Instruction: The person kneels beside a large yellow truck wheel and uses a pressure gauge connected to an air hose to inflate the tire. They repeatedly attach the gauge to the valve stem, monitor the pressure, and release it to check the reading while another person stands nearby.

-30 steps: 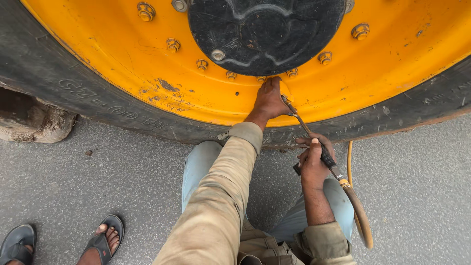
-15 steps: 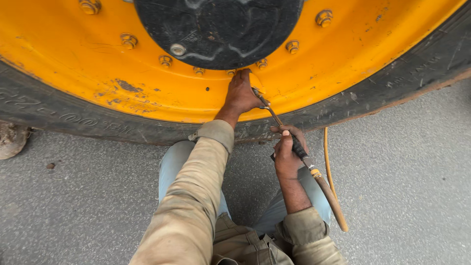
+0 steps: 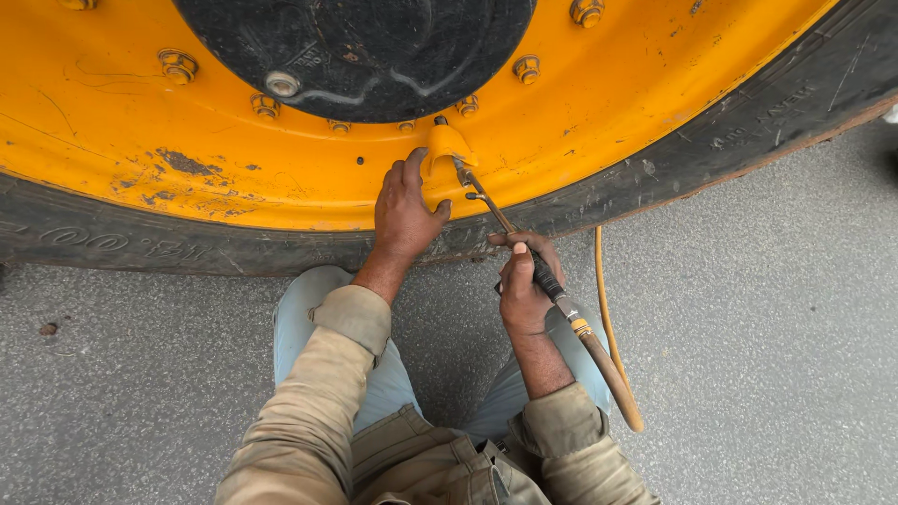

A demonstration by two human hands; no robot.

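Since the earlier frame, the left hand has slid a little lower on the yellow rim, so the small yellow valve guard above its fingertips is now uncovered. The fingers of this hand lie flat and slightly apart on the rim, the thumb pointing toward the metal air chuck, which passes just beside the thumb and meets the valve under the guard. The right hand is clamped around the black grip of the one inflator tool, thumb on top. Below this fist one brown hose leaves the tool, and one thin yellow line runs beside it. Above the left fingers is one black hub, with nine bolts visible around it. The tyre touches the grey ground just under both wrists.
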